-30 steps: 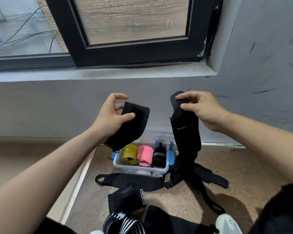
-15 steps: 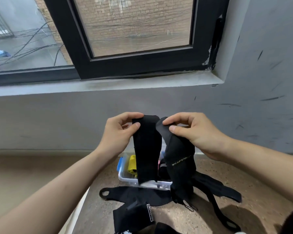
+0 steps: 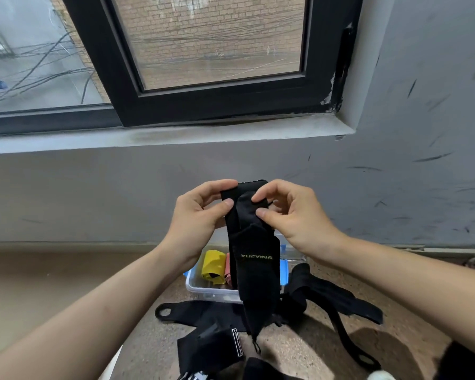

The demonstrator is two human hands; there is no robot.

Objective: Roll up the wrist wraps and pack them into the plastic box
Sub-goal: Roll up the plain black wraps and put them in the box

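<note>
Thumb and forefinger of the left hand [image 3: 200,215] are pinched on the upper end of a black wrist wrap [image 3: 255,275], and the same end is pinched from the other side by the right hand [image 3: 288,215]. The wrap is held up before the grey wall [image 3: 93,193], its length hanging in front of the plastic box [image 3: 203,290] on the floor [image 3: 299,349]. A yellow roll [image 3: 213,266] is seen in the box, with what seems a pink roll [image 3: 229,270] beside it, mostly hidden. More black wraps [image 3: 203,315] are spread loose beside the box.

Bare room: scuffed wall [image 3: 422,187], window [image 3: 217,50]
</note>
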